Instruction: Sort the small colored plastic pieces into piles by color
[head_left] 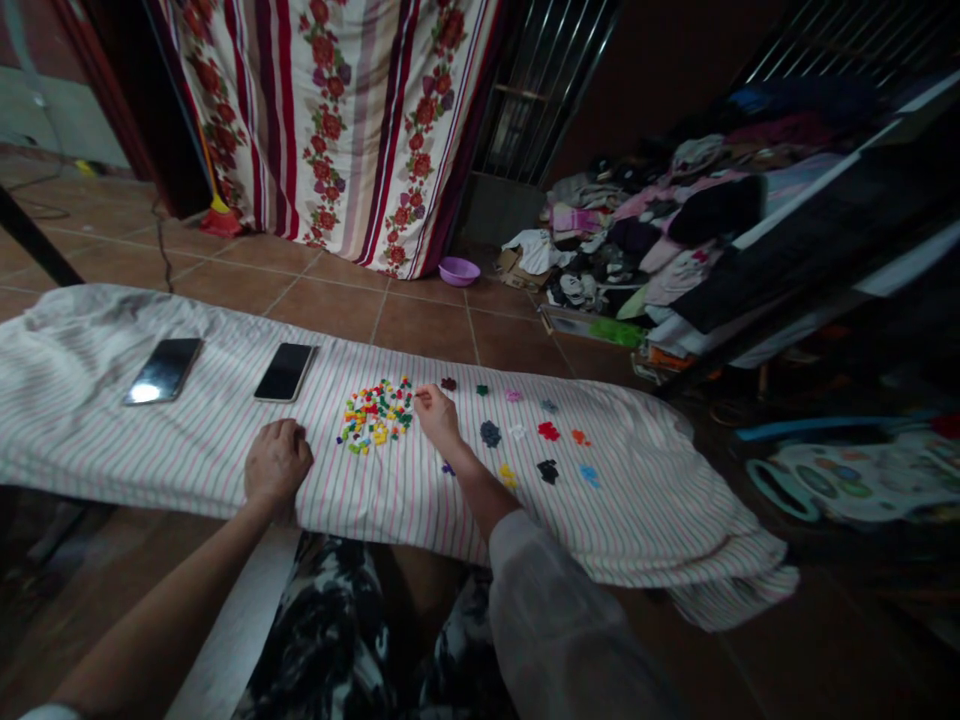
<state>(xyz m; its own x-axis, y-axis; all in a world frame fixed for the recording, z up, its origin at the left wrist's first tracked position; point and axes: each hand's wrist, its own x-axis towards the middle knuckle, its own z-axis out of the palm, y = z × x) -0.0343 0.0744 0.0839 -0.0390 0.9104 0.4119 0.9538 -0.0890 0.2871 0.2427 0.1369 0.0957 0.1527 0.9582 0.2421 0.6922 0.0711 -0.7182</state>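
Note:
My right hand is closed in a pinch at the right edge of a mixed heap of tiny coloured pieces; whatever its fingertips hold is too small to name. To the right of that hand lie several small single-colour piles, among them a dark grey pile, a red pile, a black pile, a yellow pile and a light blue pile. A purple pile is partly hidden by my right forearm. My left hand rests on the cloth left of the heap, fingers curled under, with nothing visible in it.
A striped cloth covers the low long surface before me. Two phones lie on its left part: a shiny phone and a dark-screened phone. Beyond are a floral curtain, a purple basin and heaped clothes.

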